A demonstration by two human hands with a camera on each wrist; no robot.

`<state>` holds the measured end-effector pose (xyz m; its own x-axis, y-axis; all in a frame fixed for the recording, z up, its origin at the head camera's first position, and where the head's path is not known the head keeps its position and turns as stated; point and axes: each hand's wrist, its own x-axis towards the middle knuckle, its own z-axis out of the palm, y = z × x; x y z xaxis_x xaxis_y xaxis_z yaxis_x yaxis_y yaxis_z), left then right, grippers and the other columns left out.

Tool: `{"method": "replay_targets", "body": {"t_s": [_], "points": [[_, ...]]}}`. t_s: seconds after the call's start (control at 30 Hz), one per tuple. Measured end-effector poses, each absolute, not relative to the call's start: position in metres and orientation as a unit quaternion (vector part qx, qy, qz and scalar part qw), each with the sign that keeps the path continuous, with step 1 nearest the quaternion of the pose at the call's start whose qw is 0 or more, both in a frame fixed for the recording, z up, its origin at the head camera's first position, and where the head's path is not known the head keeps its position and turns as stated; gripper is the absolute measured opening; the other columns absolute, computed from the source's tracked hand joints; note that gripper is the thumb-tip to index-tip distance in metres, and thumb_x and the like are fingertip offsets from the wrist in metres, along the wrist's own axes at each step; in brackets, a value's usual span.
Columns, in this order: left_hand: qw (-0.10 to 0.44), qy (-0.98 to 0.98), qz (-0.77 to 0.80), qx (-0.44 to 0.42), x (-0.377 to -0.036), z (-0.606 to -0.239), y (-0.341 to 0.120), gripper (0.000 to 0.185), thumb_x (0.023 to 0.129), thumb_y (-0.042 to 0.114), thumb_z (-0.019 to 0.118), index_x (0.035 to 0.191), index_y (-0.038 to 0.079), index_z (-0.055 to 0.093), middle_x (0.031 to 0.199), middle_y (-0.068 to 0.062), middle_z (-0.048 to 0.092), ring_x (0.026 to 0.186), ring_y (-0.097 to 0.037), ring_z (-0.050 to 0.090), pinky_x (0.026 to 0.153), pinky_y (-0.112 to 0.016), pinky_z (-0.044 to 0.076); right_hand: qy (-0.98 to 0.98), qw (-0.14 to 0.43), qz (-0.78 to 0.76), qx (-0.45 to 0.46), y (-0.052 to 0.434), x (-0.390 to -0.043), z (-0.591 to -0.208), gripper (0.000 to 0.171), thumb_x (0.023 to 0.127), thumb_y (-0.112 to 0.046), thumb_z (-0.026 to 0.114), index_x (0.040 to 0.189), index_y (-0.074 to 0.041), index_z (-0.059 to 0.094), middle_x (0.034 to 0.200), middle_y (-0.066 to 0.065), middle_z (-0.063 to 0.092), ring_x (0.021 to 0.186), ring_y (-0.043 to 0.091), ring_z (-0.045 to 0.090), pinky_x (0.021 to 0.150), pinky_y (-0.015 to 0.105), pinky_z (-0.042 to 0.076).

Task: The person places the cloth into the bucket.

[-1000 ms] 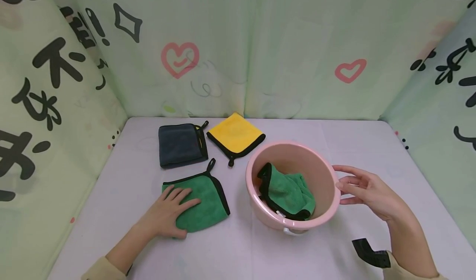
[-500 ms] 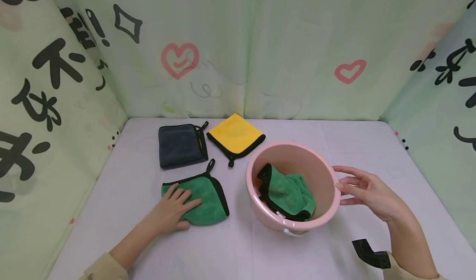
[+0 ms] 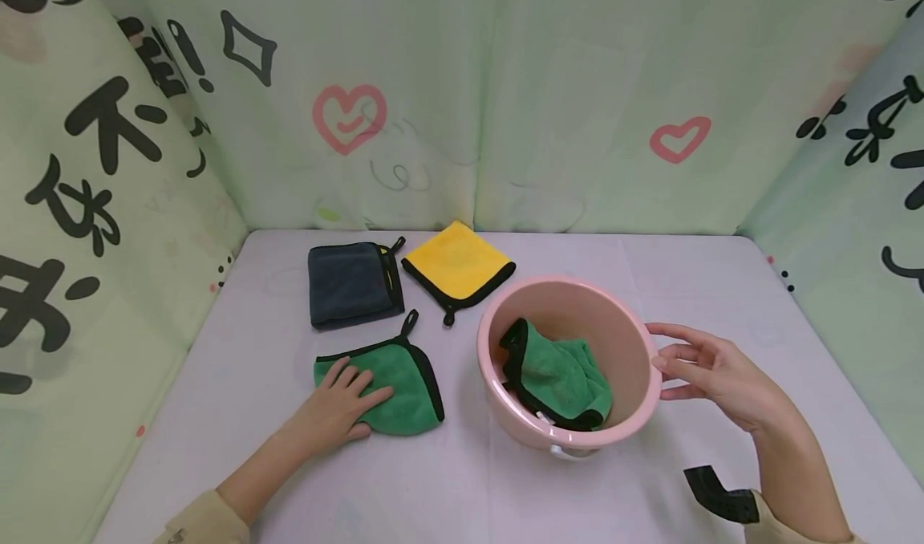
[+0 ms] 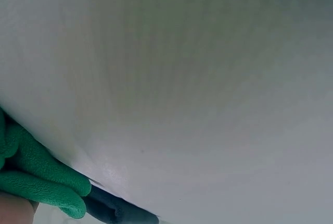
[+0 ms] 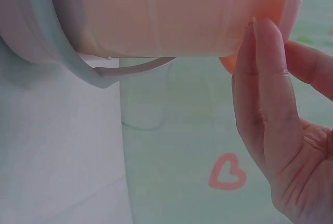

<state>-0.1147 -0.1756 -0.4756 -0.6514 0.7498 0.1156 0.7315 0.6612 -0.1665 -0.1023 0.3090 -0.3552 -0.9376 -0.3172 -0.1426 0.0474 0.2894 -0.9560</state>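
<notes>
My left hand (image 3: 335, 403) lies over a folded green cloth with black edging (image 3: 407, 391). Its fingers are on top and its thumb is at the near edge, gathering that edge. In the left wrist view the green cloth (image 4: 47, 182) shows in folded layers at the lower left, with a bit of skin below it. My right hand (image 3: 715, 371) touches the right rim of a pink bucket (image 3: 642, 416) with nearly straight fingers. The right wrist view shows fingertips (image 5: 270, 36) against the bucket's outer wall (image 5: 156, 15). Inside the bucket, a crumpled green cloth (image 3: 570, 375) is tilted.
Behind the left hand lies a folded dark grey cloth (image 3: 346, 283). A yellow cloth with black edging (image 3: 458, 263) sits beside it, left of the bucket. A pale handle (image 3: 573, 452) hangs at the bucket's front. Printed curtains (image 3: 563, 87) enclose the white table (image 3: 447, 496).
My left thumb has drawn up toward the fingers, and the near edge of the green cloth has moved back with it. My right hand and the bucket have stayed still.
</notes>
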Motion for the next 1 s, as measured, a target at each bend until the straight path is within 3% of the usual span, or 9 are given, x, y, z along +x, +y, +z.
{"method": "replay_targets", "body": {"t_s": [0.5, 1.0], "points": [[0.138, -0.902, 0.055, -0.405, -0.118, -0.471, -0.174, 0.051, 0.070, 0.038, 0.072, 0.116, 0.023, 0.056, 0.099, -0.007, 0.046, 0.090, -0.025, 0.044, 0.090, -0.044, 0.035, 0.795, 0.147, -0.583, -0.084, 0.309, -0.102, -0.356, 0.041, 0.090, -0.001, 0.052, 0.126, -0.020, 0.048, 0.095, -0.004, 0.067, 0.081, 0.015, 0.066, 0.065, 0.034, 0.054], [0.227, -0.891, 0.070, -0.388, -0.141, -0.419, -0.164, 0.062, 0.060, 0.038, 0.081, 0.114, 0.022, 0.056, 0.099, -0.012, 0.048, 0.087, -0.028, 0.047, 0.082, -0.041, 0.036, 0.790, 0.151, -0.587, -0.091, 0.309, -0.103, -0.355, 0.042, 0.090, 0.000, 0.052, 0.125, -0.024, 0.049, 0.095, -0.003, 0.067, 0.081, 0.016, 0.067, 0.066, 0.034, 0.054]]}}
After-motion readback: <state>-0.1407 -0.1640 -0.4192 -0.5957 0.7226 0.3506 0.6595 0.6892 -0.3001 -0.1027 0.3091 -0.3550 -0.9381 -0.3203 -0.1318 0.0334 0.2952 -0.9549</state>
